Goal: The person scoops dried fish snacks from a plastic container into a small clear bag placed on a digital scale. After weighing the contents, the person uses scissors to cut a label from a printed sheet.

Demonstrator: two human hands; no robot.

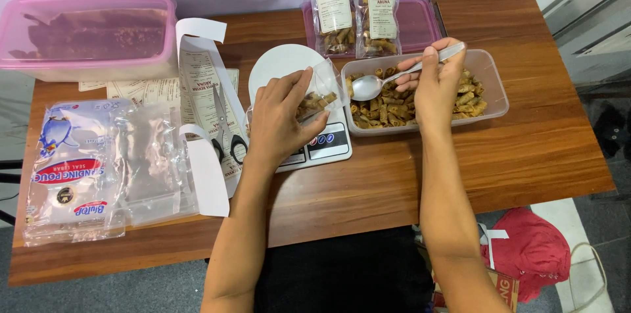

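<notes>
At the centre of the frame our left hand (281,119) grips a small clear pouch (320,93), fingers and thumb curled around it so that its mouth gapes toward the right; a few brown rolled snacks already lie inside. The pouch sits over the kitchen scale (322,145), whose round white platter (279,63) shows just above our knuckles. Just right of centre our right hand (435,83) pinches the handle of a metal spoon (378,84) between thumb and fingers, the bowl of the spoon pointing left, close to the pouch's opening. The spoon hovers above the left end of a clear plastic tub (490,70) holding more of the same rolled snacks (388,112).

Behind the tub, at the upper middle of the frame, we see two filled and labelled pouches (358,10) standing upright against a pink lid (420,24). Left of the scale, a pair of scissors (223,132) rests on sheets of labels (200,79), with curled white backing strips near them. Farther left lies a flat stack of empty clear pouches (148,155) beside their printed packet (69,168). In the upper left corner stands a pink-lidded container (85,37) with something dark inside. Everything sits on a brown wooden desk (526,148). At the lower right, below the desk's edge, a red bag (532,250) lies on the floor.
</notes>
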